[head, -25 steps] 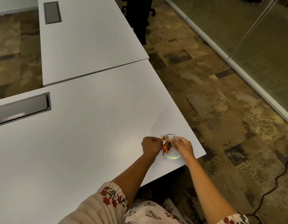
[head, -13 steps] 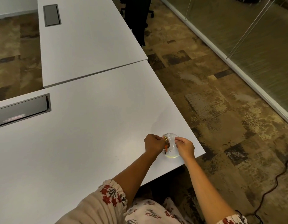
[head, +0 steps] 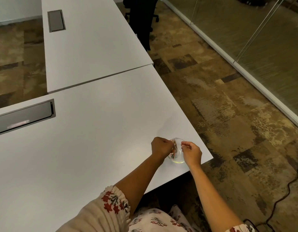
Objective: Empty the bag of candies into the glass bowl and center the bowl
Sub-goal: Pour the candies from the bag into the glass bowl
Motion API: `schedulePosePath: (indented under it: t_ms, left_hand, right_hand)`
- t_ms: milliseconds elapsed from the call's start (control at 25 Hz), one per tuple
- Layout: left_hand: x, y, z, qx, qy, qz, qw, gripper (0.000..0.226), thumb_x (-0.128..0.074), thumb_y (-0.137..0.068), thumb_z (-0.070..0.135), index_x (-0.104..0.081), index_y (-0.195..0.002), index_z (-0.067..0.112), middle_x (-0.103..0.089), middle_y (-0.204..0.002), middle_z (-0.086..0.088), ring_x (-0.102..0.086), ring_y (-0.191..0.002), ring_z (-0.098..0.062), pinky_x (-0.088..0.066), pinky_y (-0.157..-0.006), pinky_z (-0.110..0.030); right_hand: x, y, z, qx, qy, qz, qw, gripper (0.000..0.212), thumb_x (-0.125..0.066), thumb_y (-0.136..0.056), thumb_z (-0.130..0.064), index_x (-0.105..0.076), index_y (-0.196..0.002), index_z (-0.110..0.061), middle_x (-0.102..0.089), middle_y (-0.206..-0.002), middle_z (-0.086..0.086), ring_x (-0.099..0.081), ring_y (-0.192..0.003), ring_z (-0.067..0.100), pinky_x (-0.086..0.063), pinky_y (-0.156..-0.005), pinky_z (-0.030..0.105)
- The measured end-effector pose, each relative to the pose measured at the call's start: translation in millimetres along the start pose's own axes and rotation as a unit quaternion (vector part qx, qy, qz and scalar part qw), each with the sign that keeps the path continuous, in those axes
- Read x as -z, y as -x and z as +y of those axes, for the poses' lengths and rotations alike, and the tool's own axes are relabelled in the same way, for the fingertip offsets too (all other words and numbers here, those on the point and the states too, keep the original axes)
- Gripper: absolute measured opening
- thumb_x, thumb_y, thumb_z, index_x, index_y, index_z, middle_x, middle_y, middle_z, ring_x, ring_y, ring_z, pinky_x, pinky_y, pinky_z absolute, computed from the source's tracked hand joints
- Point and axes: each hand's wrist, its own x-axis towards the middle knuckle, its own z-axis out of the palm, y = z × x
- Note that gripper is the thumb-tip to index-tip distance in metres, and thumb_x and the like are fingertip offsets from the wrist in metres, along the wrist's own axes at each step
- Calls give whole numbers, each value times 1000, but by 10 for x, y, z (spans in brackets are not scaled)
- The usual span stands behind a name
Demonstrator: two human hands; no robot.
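A small clear glass bowl [head: 178,159] sits near the front right corner of the white table [head: 98,131]. Directly above it hangs a clear plastic bag of candies [head: 174,146], showing orange and brown wrappers. My left hand [head: 160,147] pinches the bag's left side and my right hand [head: 191,152] pinches its right side, both just over the bowl's rim. A few candies seem to lie in the bowl's left part; I cannot tell how many.
The table's right edge [head: 201,136] and front edge run close to the bowl. A grey cable hatch [head: 22,118] is set into the table at far left. A second white table [head: 88,42] and a black chair [head: 141,17] stand beyond. A black cable [head: 288,186] lies on the carpet.
The bundle of candies in the bag has shrunk and narrowed over the bowl. Both hands have stayed in place above it, holding the bag.
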Motion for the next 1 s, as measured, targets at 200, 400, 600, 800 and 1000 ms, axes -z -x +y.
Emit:
schedulePosePath:
  t_ms: [200,400,600,800,1000]
  left_hand:
    - [-1,-24,31,-9,3,-8,1000,14,-69,-83,4,-80,-85,-4,-77,-90,-24,-76,-89,-36,-63,-86,-47]
    - [0,-9,81,6,17,-15,1000,17,-73,-84,9,-79,-96,-3,-76,-99,-22,-74,-96,-34,-61,-93,-42]
    - [-2,4,156,-8,44,-32,998,16,-70,-84,9,-79,-89,-4,-76,-90,-22,-75,-72,-24,-64,-85,-40]
    - [89,-2,198,-6,71,-59,996,15,-68,-83,7,-76,-88,-5,-71,-81,-16,-70,-71,-22,-63,-87,-42]
    - [350,-8,118,26,151,-107,982,7,-56,-89,1,-64,-88,1,-66,-97,-17,-64,-86,-27,-57,-76,-38]
  right_hand:
    - [4,28,33,-4,-11,6,1000,17,-58,-95,-9,-75,-98,-12,-74,-103,7,-67,-97,24,-53,-90,33]
    - [10,49,50,-18,-19,8,1000,16,-59,-94,-10,-74,-94,-17,-72,-95,0,-68,-96,23,-54,-89,33]
    - [-6,60,55,-36,-5,-5,999,17,-58,-95,-14,-75,-98,-15,-73,-104,3,-64,-95,18,-50,-77,22]
    - [-30,77,16,-63,13,-20,998,17,-53,-97,-19,-70,-94,-19,-71,-109,5,-62,-97,19,-51,-82,28]
    - [-60,90,-87,-113,-32,-56,991,40,-42,-102,-40,-66,-114,-11,-64,-109,4,-56,-100,21,-48,-81,28]
